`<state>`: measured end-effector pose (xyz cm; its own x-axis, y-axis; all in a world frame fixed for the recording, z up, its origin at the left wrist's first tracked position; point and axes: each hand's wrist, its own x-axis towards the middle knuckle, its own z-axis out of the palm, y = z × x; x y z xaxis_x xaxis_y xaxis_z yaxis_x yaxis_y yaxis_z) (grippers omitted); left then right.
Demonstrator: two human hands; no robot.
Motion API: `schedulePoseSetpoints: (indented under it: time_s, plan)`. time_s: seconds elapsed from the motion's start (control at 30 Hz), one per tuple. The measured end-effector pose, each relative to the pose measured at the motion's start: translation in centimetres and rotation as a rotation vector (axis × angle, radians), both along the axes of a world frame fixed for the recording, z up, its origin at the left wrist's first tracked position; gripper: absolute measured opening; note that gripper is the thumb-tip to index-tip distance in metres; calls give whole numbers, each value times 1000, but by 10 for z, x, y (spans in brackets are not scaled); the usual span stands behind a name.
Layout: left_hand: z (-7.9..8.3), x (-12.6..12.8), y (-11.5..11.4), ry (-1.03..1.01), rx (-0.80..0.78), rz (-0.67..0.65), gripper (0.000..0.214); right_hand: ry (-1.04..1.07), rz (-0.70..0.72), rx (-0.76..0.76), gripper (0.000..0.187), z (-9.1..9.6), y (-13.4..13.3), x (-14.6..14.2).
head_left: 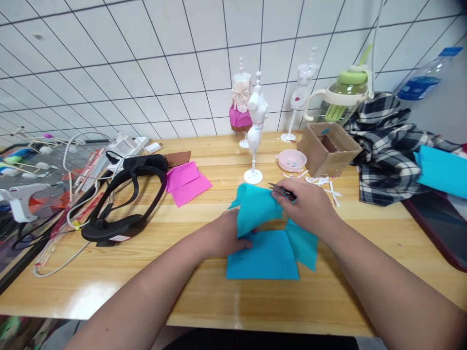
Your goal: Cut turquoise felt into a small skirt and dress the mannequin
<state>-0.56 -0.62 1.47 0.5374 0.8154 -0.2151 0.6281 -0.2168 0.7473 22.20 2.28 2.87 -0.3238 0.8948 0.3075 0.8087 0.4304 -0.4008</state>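
In the head view, the thin turquoise sheet (263,256) is lying near the middle of the pale wooden table (109,277), close to its front edge, with its lower part resting flat as a neat rectangle while its upper part is being lifted and bent into a soft, creased peak. A second flap is hanging down at the right side, its corner drooping over the flat part. The colour is looking even and matte, with no print on it. The left hand (226,238) is pinching the raised fold from below, fingers closed on the material. The right hand (308,206) is curling shut around small dark-bladed scissors (282,190), whose tips are pointing left at the top of the raised peak. Just behind the sheet a white miniature mannequin on a round stand (256,127) is standing upright, and folded pink sheets (186,183) are lying to the left.
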Motion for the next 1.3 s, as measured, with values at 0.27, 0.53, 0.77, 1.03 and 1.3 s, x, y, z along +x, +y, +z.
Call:
schedulePoseSetpoints:
  time_s: [0.27, 0.53, 0.77, 1.03, 1.3]
  plan:
    - [30, -36, 11, 193, 61, -31, 13, 370, -7, 55, 7, 1, -4, 1]
    - [36, -78, 32, 344, 524, 604, 45, 573, 284, -412, 15, 10, -9, -1]
    - [24, -32, 13, -626, -104, 81, 92, 507, 530, -703, 13, 13, -15, -5]
    - [6, -3, 6, -361, -379, 231, 46, 480, 263, -569, 18, 1, 1, -3]
    - [4, -9, 12, -683, -520, 429, 49, 889, 19, -1102, 43, -5, 12, 8]
